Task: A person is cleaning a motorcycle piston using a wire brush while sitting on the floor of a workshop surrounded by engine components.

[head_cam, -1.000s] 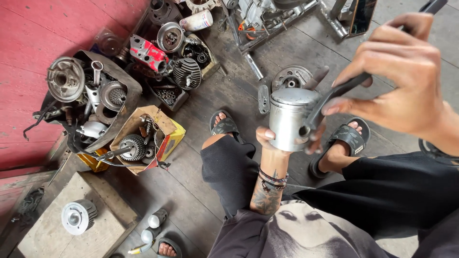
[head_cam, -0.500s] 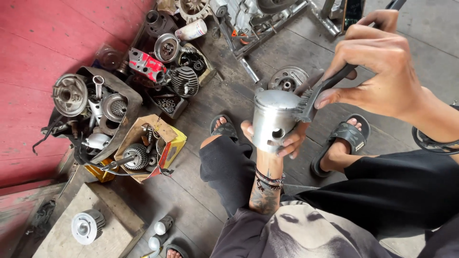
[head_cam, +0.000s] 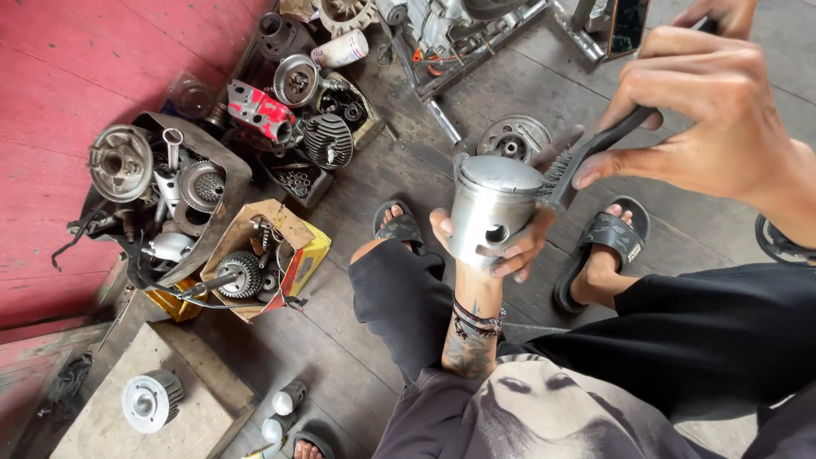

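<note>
On floor | gear box [head_cam: 259, 259] left of piston [head_cam: 493, 208] | sandals [head_cam: 608, 242] below

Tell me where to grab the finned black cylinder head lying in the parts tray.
Take the black cylinder head by its outer finned rim, coming from above. It lies flat among other parts in the tray, so only the top and edge are exposed for fingers to pinch across.

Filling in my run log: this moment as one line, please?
left hand: holds piston upright | right hand: holds wire brush, bristles at piston crown | person seated
</note>
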